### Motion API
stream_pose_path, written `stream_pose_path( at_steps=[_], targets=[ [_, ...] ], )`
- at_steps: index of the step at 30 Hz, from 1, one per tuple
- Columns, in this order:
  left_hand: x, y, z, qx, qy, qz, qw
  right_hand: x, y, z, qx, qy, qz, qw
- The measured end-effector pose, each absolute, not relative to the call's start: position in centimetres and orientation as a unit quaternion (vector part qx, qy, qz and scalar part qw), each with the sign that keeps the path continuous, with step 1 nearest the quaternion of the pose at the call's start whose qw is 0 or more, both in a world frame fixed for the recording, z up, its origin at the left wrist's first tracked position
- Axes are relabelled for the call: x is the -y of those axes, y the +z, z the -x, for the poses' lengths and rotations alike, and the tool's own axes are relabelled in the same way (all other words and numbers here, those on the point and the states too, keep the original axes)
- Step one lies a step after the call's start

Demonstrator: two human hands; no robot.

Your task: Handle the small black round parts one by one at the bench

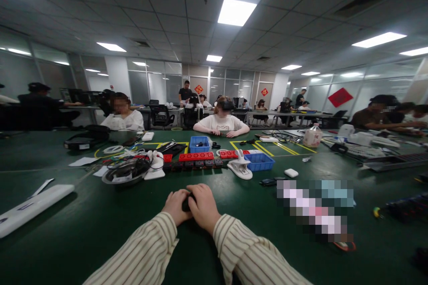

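My left hand (177, 207) and my right hand (204, 208) rest together low over the green table. Their fingers curl round a small dark object (185, 204), of which only a sliver shows between them, so its kind is hidden. Beyond my hands a row of red and black blocks (196, 157) lies across the table. A white clip-on stand (240, 167) is at its right end and another white clip stand (154, 167) at its left. Beside the left stand lies a metal bowl (123, 175) with dark cables in it.
Two blue bins, the small one (199, 144) and the wider one (261, 162), stand past the blocks. A white power strip (36, 207) lies at left. To the right are a white case (291, 172) and blurred-out items. A person (222, 122) sits opposite.
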State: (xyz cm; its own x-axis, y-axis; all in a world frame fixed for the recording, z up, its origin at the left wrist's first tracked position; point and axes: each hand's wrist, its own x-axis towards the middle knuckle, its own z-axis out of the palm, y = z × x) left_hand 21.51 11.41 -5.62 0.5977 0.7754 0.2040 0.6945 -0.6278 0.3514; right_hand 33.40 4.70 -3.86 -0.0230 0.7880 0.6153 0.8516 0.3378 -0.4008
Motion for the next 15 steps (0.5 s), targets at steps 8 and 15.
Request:
stream_pose_path(
  at_steps=[8, 15],
  targets=[
    [-11.16, -5.41, -21.87, -0.416, 0.185, -0.884, 0.109, -5.61, -4.53, -33.86, 0.652, -0.035, 0.635, 0.412],
    [-11.82, -5.18, -21.80, -0.410, 0.184, -0.885, 0.120, -5.49, -4.37, -33.55, 0.655, -0.027, 0.650, 0.385]
  ],
)
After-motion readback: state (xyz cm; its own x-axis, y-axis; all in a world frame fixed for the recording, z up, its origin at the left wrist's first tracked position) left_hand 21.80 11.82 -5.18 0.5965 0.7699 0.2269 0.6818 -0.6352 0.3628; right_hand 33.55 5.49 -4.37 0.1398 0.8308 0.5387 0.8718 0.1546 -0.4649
